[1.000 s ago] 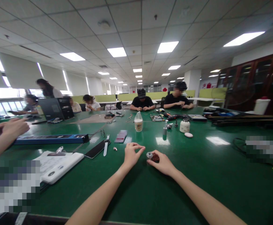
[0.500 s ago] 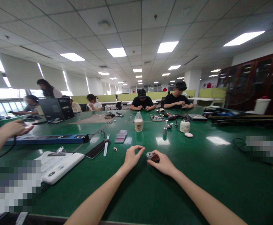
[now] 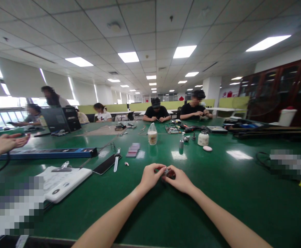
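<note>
1. the person's right hand (image 3: 180,179) curls thumb and fingers around a small metal cylinder (image 3: 166,171), low at the green worktop (image 3: 150,220); whether its base touches the surface cannot be told.
2. the left hand (image 3: 149,176) meets the cylinder's top, thumb and forefinger drawn together; whether they pinch it cannot be told.
3. off to the left lie a clipboard (image 3: 75,176), a phone (image 3: 104,164) and a watch (image 3: 117,160).
4. beyond the hands stand a second cylinder (image 3: 181,144) and a white jar (image 3: 203,138).
5. farther still, a person in black (image 3: 155,112) sits at the worktop.
</note>
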The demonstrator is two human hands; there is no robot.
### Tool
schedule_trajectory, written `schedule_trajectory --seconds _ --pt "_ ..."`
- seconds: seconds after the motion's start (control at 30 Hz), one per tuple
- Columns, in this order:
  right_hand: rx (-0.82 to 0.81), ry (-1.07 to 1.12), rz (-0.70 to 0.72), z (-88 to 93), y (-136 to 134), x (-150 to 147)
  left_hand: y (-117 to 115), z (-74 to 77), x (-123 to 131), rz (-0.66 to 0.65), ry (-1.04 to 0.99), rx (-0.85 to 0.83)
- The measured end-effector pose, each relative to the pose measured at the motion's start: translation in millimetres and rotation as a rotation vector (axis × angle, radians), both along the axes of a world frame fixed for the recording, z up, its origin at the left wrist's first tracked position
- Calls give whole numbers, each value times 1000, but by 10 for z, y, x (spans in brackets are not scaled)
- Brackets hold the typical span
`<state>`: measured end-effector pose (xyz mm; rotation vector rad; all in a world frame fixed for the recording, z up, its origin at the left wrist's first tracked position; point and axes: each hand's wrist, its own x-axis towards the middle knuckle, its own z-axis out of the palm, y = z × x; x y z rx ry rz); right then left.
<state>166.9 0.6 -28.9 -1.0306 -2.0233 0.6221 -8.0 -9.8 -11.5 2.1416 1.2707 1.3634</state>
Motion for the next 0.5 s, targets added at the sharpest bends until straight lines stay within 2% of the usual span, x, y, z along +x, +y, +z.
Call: schedule_trajectory --seconds 0.33,0.5 --pt "24 -9 -2 -50 49 4 -23 -15 25 -50 64 24" --pt "30 -12 0 -33 18 -6 3 -50 11 -20 44 51"
